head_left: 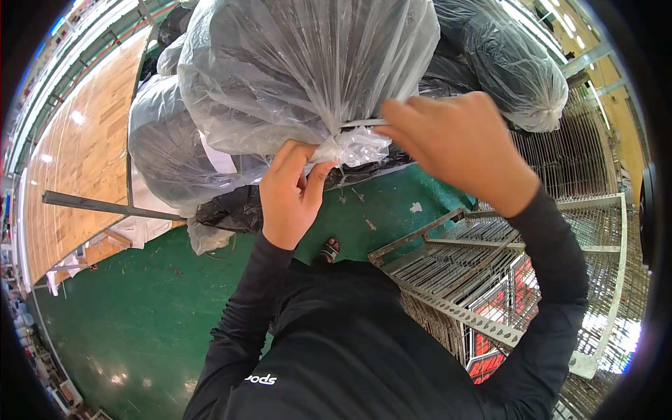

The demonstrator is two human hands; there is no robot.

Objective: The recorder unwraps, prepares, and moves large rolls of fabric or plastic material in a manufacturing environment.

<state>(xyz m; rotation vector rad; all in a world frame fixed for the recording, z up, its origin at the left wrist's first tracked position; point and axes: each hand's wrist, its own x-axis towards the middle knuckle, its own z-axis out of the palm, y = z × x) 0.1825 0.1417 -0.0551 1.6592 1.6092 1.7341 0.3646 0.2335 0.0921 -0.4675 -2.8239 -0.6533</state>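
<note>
A large, stuffed clear plastic bag (308, 63) is right in front of me, its film pleated together at the neck. My left hand (289, 196) is closed, with thumb and fingers pinching the crumpled gathered end (360, 145) just below the neck. A thin whitish strip (364, 123) runs from the neck to my right hand (455, 143). That hand is closed on the strip's other end, to the right of the neck, and is slightly blurred. Whether the strip loops fully round the neck is hidden.
More filled bags lie to the left (157, 133) and the far right (514, 66). A wooden-topped table (87, 133) stands at left, with a dark metal bar (105, 204) jutting out beside it. Metal wire racks (455, 266) stand close on my right. The floor (154, 315) is green.
</note>
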